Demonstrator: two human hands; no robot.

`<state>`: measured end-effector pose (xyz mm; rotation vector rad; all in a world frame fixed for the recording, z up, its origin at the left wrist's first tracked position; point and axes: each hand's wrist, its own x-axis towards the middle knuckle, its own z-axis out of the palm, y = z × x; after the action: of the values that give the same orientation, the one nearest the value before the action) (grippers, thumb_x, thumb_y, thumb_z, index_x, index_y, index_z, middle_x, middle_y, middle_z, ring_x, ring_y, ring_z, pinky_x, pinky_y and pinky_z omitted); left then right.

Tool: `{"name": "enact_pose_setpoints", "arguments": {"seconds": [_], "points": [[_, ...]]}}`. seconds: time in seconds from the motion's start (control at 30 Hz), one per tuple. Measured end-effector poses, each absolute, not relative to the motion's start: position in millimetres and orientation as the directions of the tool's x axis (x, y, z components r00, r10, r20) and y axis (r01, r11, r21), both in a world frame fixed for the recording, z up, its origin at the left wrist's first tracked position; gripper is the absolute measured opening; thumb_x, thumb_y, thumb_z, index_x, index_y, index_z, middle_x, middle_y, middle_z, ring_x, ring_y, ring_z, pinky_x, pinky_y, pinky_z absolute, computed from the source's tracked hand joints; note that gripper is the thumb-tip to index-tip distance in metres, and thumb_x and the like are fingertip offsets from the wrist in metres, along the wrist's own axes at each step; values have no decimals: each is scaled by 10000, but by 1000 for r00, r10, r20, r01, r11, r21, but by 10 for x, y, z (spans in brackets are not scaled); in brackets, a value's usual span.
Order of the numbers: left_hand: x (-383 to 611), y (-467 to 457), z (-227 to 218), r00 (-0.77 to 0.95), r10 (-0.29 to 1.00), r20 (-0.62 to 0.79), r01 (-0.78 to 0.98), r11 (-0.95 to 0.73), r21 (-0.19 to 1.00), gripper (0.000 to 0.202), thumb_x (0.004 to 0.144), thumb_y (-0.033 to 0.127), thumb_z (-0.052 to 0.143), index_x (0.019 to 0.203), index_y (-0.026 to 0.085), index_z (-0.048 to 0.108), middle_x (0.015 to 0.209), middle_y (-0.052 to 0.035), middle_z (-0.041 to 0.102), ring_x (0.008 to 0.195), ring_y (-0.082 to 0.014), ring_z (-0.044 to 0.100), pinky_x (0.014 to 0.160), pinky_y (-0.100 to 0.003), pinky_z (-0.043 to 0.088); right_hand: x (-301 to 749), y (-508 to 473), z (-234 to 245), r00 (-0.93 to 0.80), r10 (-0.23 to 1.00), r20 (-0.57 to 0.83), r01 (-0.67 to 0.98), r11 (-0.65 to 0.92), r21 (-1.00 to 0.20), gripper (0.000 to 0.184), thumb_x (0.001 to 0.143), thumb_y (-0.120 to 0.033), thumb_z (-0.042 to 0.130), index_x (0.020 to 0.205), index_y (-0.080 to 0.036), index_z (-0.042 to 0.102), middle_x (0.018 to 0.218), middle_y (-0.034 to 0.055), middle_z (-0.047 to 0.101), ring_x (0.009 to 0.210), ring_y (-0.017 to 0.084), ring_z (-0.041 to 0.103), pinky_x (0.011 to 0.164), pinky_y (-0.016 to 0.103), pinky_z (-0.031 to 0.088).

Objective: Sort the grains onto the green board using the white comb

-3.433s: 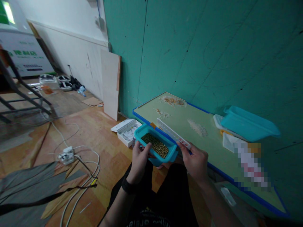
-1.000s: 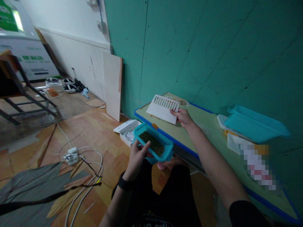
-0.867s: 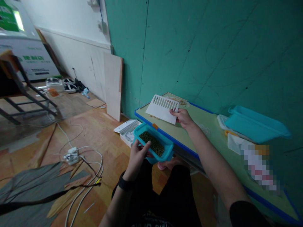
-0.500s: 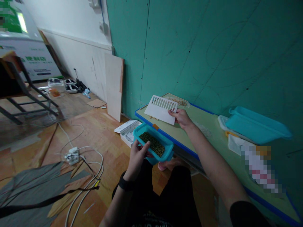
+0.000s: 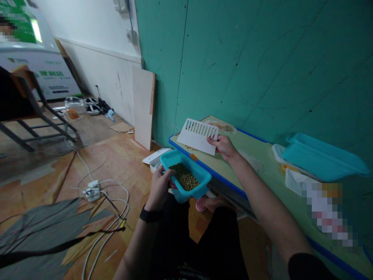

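Head view: two bare hands work at a pale-green desk [image 5: 230, 165] with a blue edge.
Left hand [image 5: 159, 182]: fingers grasping the near-left rim of a small turquoise plastic bin [image 5: 201, 190], thumb over the rim.
Turquoise bin: held beside the desk's near edge, above the person's legs; dark-green and tan beans [image 5: 188, 181] lie inside.
Right hand [image 5: 223, 147]: fingers pinching one end of a flat white plastic scraper [image 5: 196, 142] with a slotted edge.
Scraper: over the desk's left end, slots toward the wall; contact with the desktop cannot be told.
Desk: yellowish beans [image 5: 223, 126] beyond the scraper, white grains [image 5: 253, 161] near the right forearm.
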<state>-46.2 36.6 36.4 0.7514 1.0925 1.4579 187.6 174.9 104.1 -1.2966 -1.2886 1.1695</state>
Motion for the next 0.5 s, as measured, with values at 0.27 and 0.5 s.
{"name": "enact_pose_setpoints", "arguments": {"seconds": [0.27, 0.5], "points": [[-565, 495, 447, -149, 978, -144, -413, 71, 908, 197, 599, 262, 710, 708, 208, 555, 423, 93, 506, 299, -103, 463, 325, -201, 400, 1866, 1679, 1070, -26, 1000, -10, 115, -7, -993, 467, 482, -492, 934, 730, -159, 719, 762, 62, 750, 689, 214, 687, 588, 317, 542], [-597, 525, 449, -144, 975, -168, -420, 94, 903, 194, 600, 254, 711, 710, 205, 559, 430, 87, 500, 307, -103, 468, 323, -204, 405, 1879, 1645, 1079, -44, 999, -2, 115, 3, -993, 481, 462, -514, 937, 712, -169, 714, 715, 53, 731, 658, 209, 673, 580, 317, 531]]}}
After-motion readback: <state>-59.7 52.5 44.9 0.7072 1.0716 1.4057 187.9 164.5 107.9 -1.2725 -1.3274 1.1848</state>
